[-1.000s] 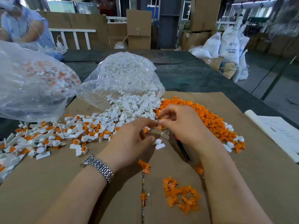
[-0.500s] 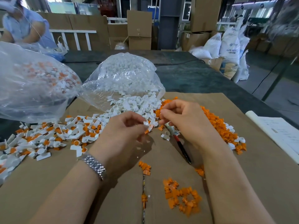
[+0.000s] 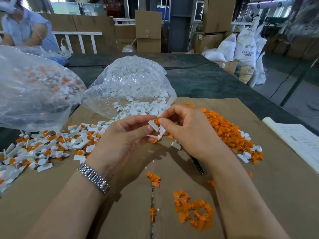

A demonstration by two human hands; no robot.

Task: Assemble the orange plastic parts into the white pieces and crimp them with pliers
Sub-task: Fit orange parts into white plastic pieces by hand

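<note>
A white piece (image 3: 154, 125) is held above the middle of the cardboard sheet (image 3: 269, 187), pinched by the left hand (image 3: 127, 137). The right hand (image 3: 188, 130) pinches an orange plastic part (image 3: 157, 120) against its top end. The orange heap (image 3: 224, 130) lies behind the right hand toward the sheet's right edge, and the finished pile (image 3: 51, 144) spreads toward the left edge. An open bag of white pieces (image 3: 131, 87) sits at the far edge. A dark handle (image 3: 197, 163), perhaps the pliers, shows under the right wrist. A small orange cluster (image 3: 191, 209) lies near the near edge.

Orange part (image 3: 157, 120) (pinched) against white piece (image 3: 153, 125)
</note>
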